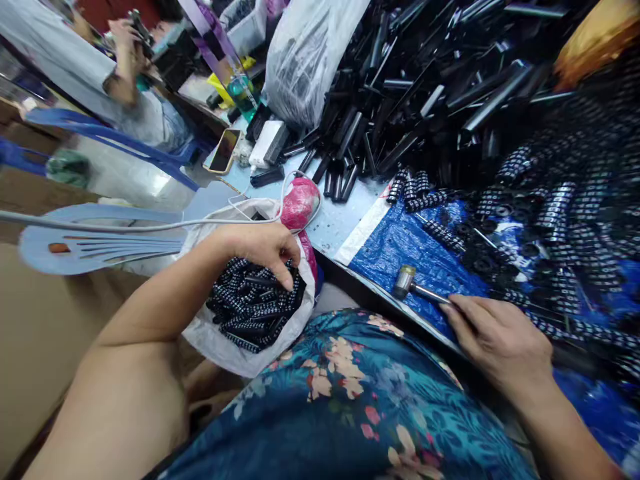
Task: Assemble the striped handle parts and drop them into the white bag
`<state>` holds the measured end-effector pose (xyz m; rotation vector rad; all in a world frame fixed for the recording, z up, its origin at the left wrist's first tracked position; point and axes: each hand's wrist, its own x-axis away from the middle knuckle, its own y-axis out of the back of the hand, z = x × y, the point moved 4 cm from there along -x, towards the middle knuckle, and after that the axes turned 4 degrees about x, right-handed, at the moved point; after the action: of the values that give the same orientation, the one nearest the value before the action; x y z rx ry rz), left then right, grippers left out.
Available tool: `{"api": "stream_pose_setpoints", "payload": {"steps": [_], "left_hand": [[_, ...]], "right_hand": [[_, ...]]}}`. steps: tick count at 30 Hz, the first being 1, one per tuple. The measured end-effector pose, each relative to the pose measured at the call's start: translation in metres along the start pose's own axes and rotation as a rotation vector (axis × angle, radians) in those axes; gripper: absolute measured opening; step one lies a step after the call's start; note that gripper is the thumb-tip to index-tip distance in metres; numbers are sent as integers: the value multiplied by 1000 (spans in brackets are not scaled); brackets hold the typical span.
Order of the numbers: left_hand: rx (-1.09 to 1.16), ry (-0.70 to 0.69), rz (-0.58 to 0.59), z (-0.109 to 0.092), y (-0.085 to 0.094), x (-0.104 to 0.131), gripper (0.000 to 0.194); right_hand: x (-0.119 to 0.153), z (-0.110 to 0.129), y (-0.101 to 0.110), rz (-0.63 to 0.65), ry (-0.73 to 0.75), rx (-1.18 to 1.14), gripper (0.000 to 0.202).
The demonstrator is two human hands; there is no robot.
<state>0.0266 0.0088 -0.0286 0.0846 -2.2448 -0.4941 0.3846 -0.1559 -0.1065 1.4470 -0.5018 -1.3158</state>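
Observation:
My left hand (267,250) is over the mouth of a white sack (300,320) on my left. Its fingers are bent downward with a gap at the thumb, and I see nothing held between them. Inside the sack lie many black tubes dotted with white squares (260,310). My right hand (505,337) is wrapped around the handle of a small mallet (405,283). The mallet's head, grey with a yellowish cap, rests at or just above the blue sheet (400,233) along the table edge. More dotted tubes (443,233) lie beyond it.
Smooth black tubes (350,133) are heaped across the table's back. A clear plastic bag (305,67), a white adapter (269,143), a phone (225,150) and a red-wrapped bundle (300,203) stand nearby. A grey cable (150,228) crosses above the sack. Another person (125,80) sits far left.

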Motion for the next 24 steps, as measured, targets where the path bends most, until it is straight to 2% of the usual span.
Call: {"api": "stream_pose_setpoints", "payload": {"steps": [2, 4, 6, 8, 10, 13, 16, 18, 19, 21, 23, 24], "left_hand": [[122, -88, -256, -15, 0, -10, 34], [111, -81, -530, -23, 8, -27, 31], [-44, 28, -878, -27, 27, -48, 27], [-273, 178, -1098, -30, 51, -73, 26], [-412, 300, -1124, -31, 74, -100, 29], [-421, 465, -970, -23, 95, -129, 32], [-418, 492, -978, -16, 102, -135, 29], [-399, 495, -1023, -16, 99, -127, 28], [-368, 495, -1068, -17, 95, -121, 26], [-233, 439, -1217, -23, 87, -110, 21], [76, 244, -1368, -32, 76, -103, 21], [294, 107, -1405, -35, 69, -103, 22]], "right_hand": [[-3, -2, -5, 14, -5, -26, 29], [-7, -2, -8, 20, -8, -53, 31], [-14, 0, -8, 22, -14, -71, 30], [-21, 4, -3, 6, -31, -81, 27], [-24, 6, 5, -17, -63, -118, 22], [-24, -8, 19, -53, -137, -217, 19], [-20, -51, 38, -200, -331, -176, 19], [-22, -87, 50, -313, -479, -80, 21], [-28, -104, 51, -317, -523, -24, 21], [-48, -134, 45, -210, -602, 99, 21], [-72, -156, 32, -68, -686, 227, 19], [-84, -163, 24, 0, -721, 285, 21]]}}
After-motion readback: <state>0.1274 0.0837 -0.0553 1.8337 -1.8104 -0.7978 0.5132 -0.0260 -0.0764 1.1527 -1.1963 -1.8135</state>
